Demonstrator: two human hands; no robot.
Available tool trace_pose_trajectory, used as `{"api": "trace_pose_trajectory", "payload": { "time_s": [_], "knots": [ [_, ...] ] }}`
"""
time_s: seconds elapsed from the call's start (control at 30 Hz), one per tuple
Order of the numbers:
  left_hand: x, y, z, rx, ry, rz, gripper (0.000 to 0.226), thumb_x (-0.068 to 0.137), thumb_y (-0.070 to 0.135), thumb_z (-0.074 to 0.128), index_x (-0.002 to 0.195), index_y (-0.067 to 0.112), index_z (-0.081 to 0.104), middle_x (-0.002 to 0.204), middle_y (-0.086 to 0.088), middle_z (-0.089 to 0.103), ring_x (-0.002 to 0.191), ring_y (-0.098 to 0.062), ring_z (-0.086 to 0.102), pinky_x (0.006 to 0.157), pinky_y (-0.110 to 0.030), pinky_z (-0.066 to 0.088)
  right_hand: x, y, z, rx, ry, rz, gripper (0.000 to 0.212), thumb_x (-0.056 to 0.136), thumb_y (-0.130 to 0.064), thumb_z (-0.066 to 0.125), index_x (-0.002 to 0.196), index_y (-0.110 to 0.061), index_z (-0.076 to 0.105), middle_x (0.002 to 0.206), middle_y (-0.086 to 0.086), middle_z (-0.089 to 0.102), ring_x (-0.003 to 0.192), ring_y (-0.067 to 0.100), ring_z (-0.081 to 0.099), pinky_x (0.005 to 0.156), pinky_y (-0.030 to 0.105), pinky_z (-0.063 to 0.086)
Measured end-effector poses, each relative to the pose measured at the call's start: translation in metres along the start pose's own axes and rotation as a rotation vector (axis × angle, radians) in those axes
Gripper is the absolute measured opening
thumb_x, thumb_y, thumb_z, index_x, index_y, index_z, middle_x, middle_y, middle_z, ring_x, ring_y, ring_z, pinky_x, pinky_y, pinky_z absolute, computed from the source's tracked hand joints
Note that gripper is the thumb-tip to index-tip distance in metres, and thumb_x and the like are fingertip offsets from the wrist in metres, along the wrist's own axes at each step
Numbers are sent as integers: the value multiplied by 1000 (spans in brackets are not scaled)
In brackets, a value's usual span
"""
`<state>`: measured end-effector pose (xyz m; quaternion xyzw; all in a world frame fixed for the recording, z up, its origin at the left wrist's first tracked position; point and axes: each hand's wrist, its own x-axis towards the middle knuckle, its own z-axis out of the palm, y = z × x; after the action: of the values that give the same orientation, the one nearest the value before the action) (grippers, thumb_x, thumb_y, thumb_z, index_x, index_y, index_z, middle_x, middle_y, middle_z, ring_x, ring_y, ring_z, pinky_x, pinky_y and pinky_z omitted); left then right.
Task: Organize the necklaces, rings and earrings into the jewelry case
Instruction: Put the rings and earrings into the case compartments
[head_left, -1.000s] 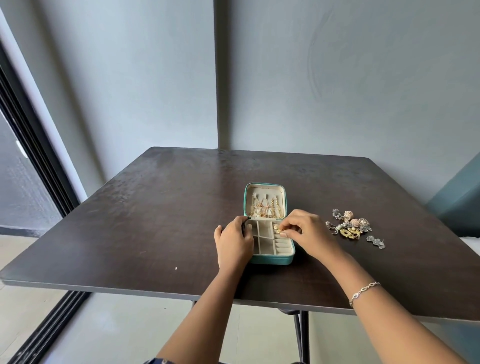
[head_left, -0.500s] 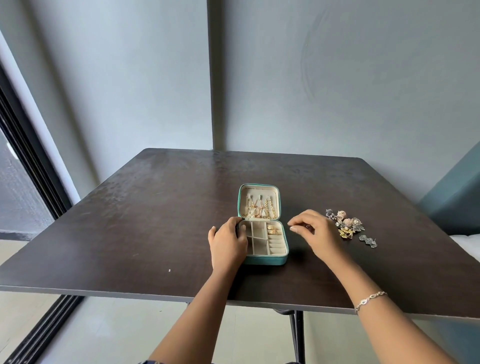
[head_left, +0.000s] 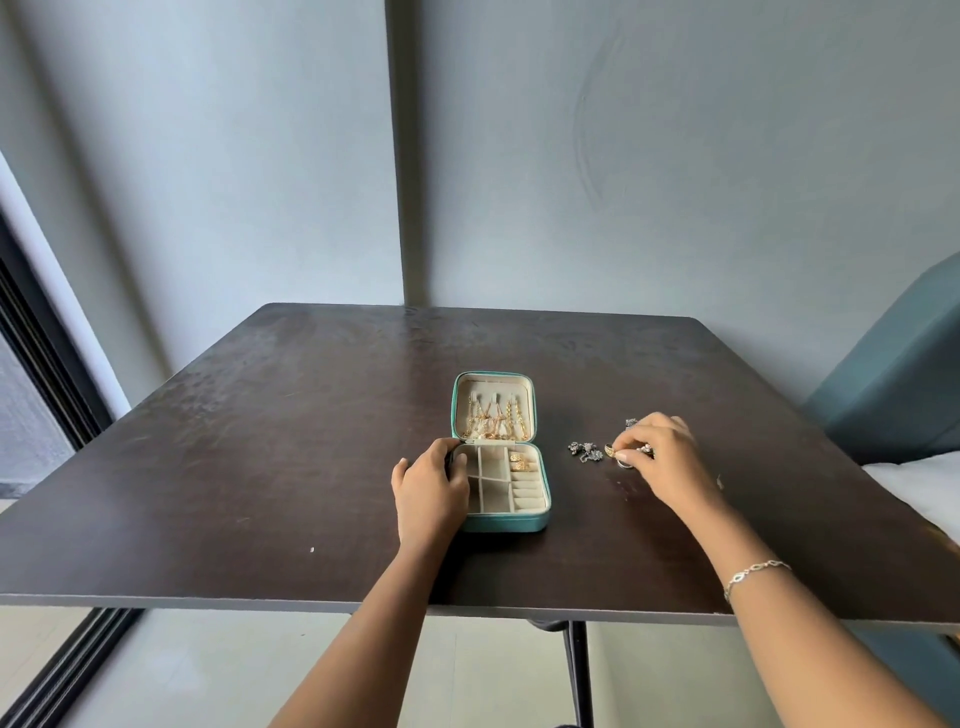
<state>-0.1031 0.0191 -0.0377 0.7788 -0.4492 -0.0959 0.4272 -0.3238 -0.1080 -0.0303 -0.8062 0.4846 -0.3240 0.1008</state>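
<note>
**While the left hand (head_left: 428, 480) holds a small teal zip-up jewelry case (head_left: 506, 522), the right hand (head_left: 660, 457) picks among loose pieces**

Seen from the head camera looking forward and down, a square dark brown wooden table (head_left: 260, 441) stands against a pale grey wall (head_left: 675, 156). The jewelry case lies open near the middle of the table, slightly towards the person.

Its upright cream-lined lid (head_left: 493, 384) stands at the far side. Several thin gold necklaces (head_left: 496, 421) hang inside the lid in a loose tangle. The flat base nearer the person is divided into cream compartments. Two small gold pieces (head_left: 518, 461) sit in the far right part of the base; they are too small to tell whether they are rings or earrings.

The left hand grips the left edge of the base, its fingers curled over the far left corner.

Well to the right of the case, the right hand rests on the table with its fingers bent downwards. Its thumb and fingertips pinch a small sparkling piece (head_left: 644, 448) that is partly hidden under them. A thin silver ring (head_left: 626, 465) lies just beside the thumb. A dark silver cluster (head_left: 586, 451) of jewellery lies between this hand and the case, touching neither.

A fine silver chain bracelet (head_left: 756, 571) circles the right wrist.
</note>
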Motion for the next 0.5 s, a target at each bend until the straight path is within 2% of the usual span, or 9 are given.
{"api": "trace_pose_trajectory", "payload": {
  "time_s": [0.13,0.3,0.4,0.5],
  "knots": [
    [0,0,0,7,5,-1,27,95,19,43,116,15,59,107,-3,69,99,-21,59,111,-38,22,11,-1,3,-114,-51,16,7,74,-9,70,77,-14,73,89,7,63,91,28,50,78,31,36],
    [0,0,0,24,13,8,26,95,18,44,115,13,60,104,-4,69,96,-23,60,108,-40,25,16,-4,-7,-231,-266,-31,25,79,-14,67,102,-23,68,103,-4,66,103,22,54,87,31,38],
    [1,0,1,26,15,7,26,95,18,44,115,14,60,104,-4,69,96,-23,60,108,-40,25,19,-7,-12,-243,-321,-18,27,81,-11,63,101,-29,68,101,-7,65,100,21,57,77,27,38],
    [0,1,1,21,17,4,26,95,18,44,115,14,60,105,-4,69,97,-23,59,108,-41,26,21,-12,-13,-281,-341,-72,23,84,-13,61,102,-25,68,101,-5,65,96,19,58,71,22,31]
  ]
}}
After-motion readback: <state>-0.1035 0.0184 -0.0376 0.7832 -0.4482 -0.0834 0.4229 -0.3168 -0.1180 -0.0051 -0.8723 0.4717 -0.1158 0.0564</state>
